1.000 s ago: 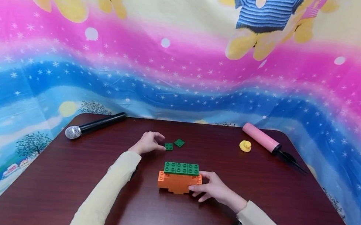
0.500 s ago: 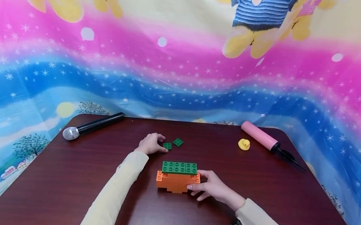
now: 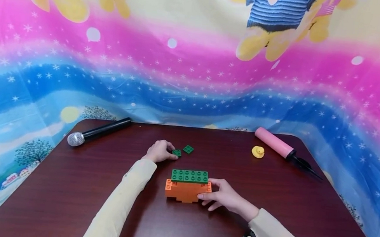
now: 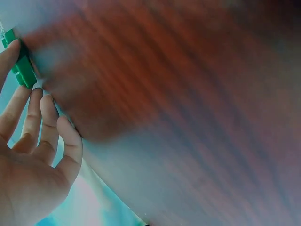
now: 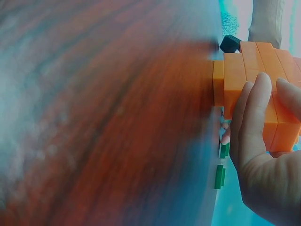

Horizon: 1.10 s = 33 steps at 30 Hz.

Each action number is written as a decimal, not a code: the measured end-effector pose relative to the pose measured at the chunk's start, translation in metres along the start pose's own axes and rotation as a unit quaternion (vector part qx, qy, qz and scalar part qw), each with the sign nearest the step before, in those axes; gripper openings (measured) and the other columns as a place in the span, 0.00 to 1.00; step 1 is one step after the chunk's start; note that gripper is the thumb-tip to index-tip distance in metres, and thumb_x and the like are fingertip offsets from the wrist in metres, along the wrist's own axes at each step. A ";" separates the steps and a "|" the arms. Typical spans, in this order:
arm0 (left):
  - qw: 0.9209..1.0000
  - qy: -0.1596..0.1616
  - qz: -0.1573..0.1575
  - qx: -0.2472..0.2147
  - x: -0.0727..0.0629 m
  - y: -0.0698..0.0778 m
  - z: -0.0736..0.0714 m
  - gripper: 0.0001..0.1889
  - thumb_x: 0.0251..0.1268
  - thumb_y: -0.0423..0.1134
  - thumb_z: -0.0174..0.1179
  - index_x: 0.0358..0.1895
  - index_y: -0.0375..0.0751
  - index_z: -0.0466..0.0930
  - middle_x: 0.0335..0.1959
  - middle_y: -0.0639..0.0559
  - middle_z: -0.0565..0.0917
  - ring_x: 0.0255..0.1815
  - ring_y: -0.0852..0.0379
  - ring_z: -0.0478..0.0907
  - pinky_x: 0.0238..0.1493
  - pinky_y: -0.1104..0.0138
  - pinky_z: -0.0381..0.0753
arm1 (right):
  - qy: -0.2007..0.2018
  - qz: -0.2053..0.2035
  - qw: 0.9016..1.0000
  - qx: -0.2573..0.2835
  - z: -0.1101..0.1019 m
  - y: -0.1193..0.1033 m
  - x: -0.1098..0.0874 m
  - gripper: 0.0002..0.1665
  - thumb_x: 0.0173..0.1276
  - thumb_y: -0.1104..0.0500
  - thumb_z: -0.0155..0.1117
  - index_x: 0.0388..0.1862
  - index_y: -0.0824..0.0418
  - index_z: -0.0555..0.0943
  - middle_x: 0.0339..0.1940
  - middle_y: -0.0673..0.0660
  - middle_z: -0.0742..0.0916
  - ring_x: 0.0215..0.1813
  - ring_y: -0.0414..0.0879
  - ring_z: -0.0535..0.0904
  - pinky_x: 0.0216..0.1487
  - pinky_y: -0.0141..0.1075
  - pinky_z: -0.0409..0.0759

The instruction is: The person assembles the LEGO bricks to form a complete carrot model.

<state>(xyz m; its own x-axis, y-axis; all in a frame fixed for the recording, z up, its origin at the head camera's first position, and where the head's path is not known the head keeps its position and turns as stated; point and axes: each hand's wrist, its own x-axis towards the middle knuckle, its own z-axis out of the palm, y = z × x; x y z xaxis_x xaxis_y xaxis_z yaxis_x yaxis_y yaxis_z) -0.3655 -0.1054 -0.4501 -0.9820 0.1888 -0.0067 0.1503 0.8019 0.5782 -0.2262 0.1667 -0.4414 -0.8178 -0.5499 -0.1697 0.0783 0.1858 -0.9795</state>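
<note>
My left hand (image 3: 160,151) pinches a small green toy brick (image 3: 177,153) between thumb and index finger. In the left wrist view the thumb lies across the green brick (image 4: 25,71) and the other fingers are loosely extended. A second green brick (image 3: 188,149) lies just beyond it. Nearer to me stands an orange toy-brick structure (image 3: 186,192), wider at the middle than at its foot, topped by a row of green bricks (image 3: 189,176). My right hand (image 3: 224,198) grips its right end, thumb on the near side. The right wrist view shows fingers against the orange bricks (image 5: 256,61).
A black microphone (image 3: 99,131) with a silver head lies at the back left of the dark table (image 3: 73,183). At the back right are a yellow rubber duck (image 3: 258,152) and a pink hand pump (image 3: 275,142). A printed cloth (image 3: 194,80) hangs behind.
My left hand has moved right to the nearer green brick, and its thumb and index finger have closed on it. That brick has turned slightly. My right hand keeps its hold.
</note>
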 end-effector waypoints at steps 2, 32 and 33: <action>1.000 0.004 0.003 -0.018 0.000 0.000 -0.002 0.17 0.50 0.48 0.72 0.42 0.45 0.84 0.42 0.50 0.85 0.40 0.54 0.78 0.46 0.58 0.78 | 0.002 -0.001 1.000 -0.002 0.000 -0.001 -0.001 0.33 0.62 0.60 0.68 0.65 0.66 0.71 0.42 0.61 0.87 0.34 0.52 0.86 0.27 0.40 0.83; 0.947 0.032 0.275 -0.165 -0.110 0.082 -0.037 0.12 0.53 0.43 0.70 0.41 0.46 0.83 0.32 0.56 0.84 0.35 0.59 0.80 0.42 0.63 0.80 | 0.002 0.003 1.000 0.005 0.002 -0.001 -0.001 0.34 0.62 0.59 0.69 0.65 0.67 0.70 0.40 0.64 0.87 0.30 0.49 0.86 0.29 0.41 0.84; 0.945 0.029 0.284 -0.158 -0.111 0.083 -0.035 0.12 0.53 0.43 0.70 0.41 0.46 0.83 0.33 0.56 0.84 0.35 0.59 0.80 0.42 0.63 0.80 | 0.002 0.003 1.000 0.005 0.002 -0.002 -0.001 0.34 0.62 0.59 0.69 0.65 0.66 0.70 0.40 0.64 0.87 0.30 0.49 0.86 0.29 0.41 0.84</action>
<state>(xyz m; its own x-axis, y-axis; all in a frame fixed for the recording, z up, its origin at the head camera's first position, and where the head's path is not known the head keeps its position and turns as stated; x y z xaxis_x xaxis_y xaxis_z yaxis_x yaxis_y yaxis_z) -0.2476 -0.0797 -0.3723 -0.7594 0.4995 0.4169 0.6220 0.3692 0.6905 -0.2247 0.1652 -0.4398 -0.8191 -0.5461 -0.1756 0.0890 0.1813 -0.9794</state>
